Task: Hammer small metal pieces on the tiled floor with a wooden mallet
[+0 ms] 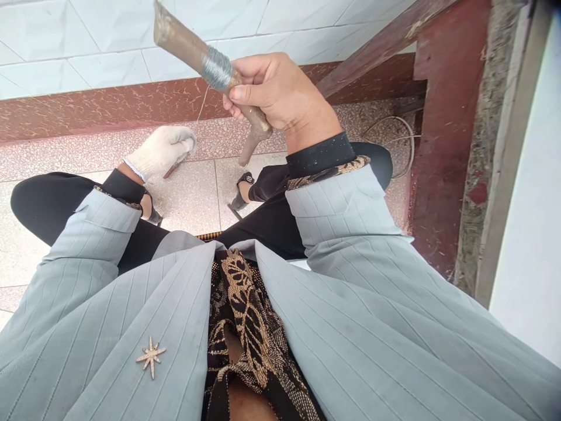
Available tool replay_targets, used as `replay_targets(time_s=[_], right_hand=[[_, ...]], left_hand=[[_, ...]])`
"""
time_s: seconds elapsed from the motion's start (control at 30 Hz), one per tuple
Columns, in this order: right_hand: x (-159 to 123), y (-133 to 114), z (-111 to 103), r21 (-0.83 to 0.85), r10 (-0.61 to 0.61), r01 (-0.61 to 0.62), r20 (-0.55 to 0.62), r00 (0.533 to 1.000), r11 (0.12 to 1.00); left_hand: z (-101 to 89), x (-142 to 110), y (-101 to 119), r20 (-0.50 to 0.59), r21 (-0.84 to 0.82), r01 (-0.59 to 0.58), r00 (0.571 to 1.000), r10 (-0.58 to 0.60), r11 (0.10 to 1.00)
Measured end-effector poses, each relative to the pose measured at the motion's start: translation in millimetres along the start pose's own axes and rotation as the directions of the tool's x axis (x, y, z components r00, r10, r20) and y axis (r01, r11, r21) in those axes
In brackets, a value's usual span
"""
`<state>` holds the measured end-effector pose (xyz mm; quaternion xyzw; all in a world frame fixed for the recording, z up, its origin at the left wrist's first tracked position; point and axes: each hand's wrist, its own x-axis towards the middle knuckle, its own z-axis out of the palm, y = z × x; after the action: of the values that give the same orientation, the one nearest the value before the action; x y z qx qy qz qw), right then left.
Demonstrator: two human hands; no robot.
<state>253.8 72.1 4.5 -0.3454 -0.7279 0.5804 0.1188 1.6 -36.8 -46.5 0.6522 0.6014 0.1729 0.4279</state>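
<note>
Matt wooden stick (186,47), shiny metal wire (218,68)

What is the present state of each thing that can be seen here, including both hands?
Right hand: bare, closed around the brown stick.
Brown stick: held at a slant, off the floor.
Wire: wound around the stick.
Left hand: gloved, curled around a slim object.
Slim object: held, partly hidden.
Jacket: open in front.
Cable: loosely looped.

White tiled wall (109,26), red-brown baseboard (87,110), pale tiled floor (188,196)

Brown stick (189,49), silvery-grey wire (216,68)
</note>
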Motion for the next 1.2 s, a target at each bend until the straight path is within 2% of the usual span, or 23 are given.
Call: replay_targets(time_s=[0.1, 0.17, 0.2, 0.3, 0.37, 0.4, 0.53, 0.63, 0.67, 0.7, 0.77, 0.8, 0.87, 0.93, 1.03, 1.1, 1.2], right_hand=[[9, 7, 5, -0.035, -0.003, 0.000, -0.081, 0.997, 0.999], [16, 12, 6, -0.088, 0.059, -0.067, -0.092, 0.994, 0.994], [18, 14, 7, -0.170, 0.097, -0.109, -0.079, 0.992, 0.979], [24, 17, 12, -0.518, 0.211, -0.159, 0.041, 0.977, 0.840], [26, 16, 18, -0.652, 0.282, -0.122, 0.146, 0.948, 0.748], [26, 15, 22, -0.675, 0.315, -0.104, 0.197, 0.928, 0.731], [26, 10, 33, -0.691, 0.410, -0.068, 0.344, 0.845, 0.719], [20, 3, 28, -0.579, 0.405, -0.066, 0.479, 0.779, 0.812], [16, 0, 24, -0.517, 0.375, -0.065, 0.522, 0.766, 0.854], [12, -3, 19, -0.443, 0.326, -0.066, 0.544, 0.773, 0.894], [2, -9, 8, -0.283, 0.200, -0.067, 0.471, 0.859, 0.957], [-2, -10, 4, -0.189, 0.126, -0.057, 0.375, 0.919, 0.980], [-6, -10, -1, -0.054, -0.005, 0.014, 0.162, 0.987, 0.998], [-5, -6, -2, -0.012, -0.070, 0.070, -0.025, 0.997, 0.997], [5, 3, 4, -0.035, -0.010, 0.004, -0.174, 0.985, 0.999], [12, 8, 9, -0.108, 0.060, -0.083, -0.196, 0.979, 0.991], [19, 14, 15, -0.365, 0.118, -0.171, -0.163, 0.980, 0.915]], left_hand=[[5.4, -3, 8, 0.097, 0.016, -0.051, 0.994, 0.049, 0.999], [5.5, -6, 16, 0.147, 0.028, -0.084, 0.986, 0.079, 0.996], [4.7, -8, 20, 0.160, 0.036, -0.104, 0.982, 0.097, 0.994], [1.2, -12, 27, 0.190, 0.070, -0.159, 0.971, 0.143, 0.985], [-0.5, -13, 25, 0.184, 0.096, -0.159, 0.973, 0.139, 0.983], [-1.2, -12, 23, 0.163, 0.115, -0.150, 0.978, 0.131, 0.982], [-4.4, -8, 11, 0.038, 0.205, -0.086, 0.996, 0.080, 0.975], [-8.9, -5, 8, -0.012, 0.221, -0.073, 0.997, 0.078, 0.972], [-10.6, -4, 8, -0.024, 0.218, -0.073, 0.996, 0.080, 0.973], [-12.1, -3, 8, -0.038, 0.212, -0.067, 0.996, 0.077, 0.975], [-13.6, -1, 7, -0.071, 0.180, -0.046, 0.996, 0.060, 0.983], [-13.3, -1, 6, -0.087, 0.148, -0.038, 0.995, 0.051, 0.988], [-10.2, -1, 5, -0.093, 0.072, -0.039, 0.995, 0.046, 0.997], [-4.7, -1, 4, -0.046, 0.018, -0.071, 0.996, 0.072, 0.997], [3.0, -3, 8, 0.073, 0.018, -0.158, 0.985, 0.157, 0.987], [4.8, -6, 14, 0.125, 0.028, -0.199, 0.973, 0.194, 0.980], [2.6, -9, 21, 0.156, 0.035, -0.203, 0.968, 0.196, 0.978]])
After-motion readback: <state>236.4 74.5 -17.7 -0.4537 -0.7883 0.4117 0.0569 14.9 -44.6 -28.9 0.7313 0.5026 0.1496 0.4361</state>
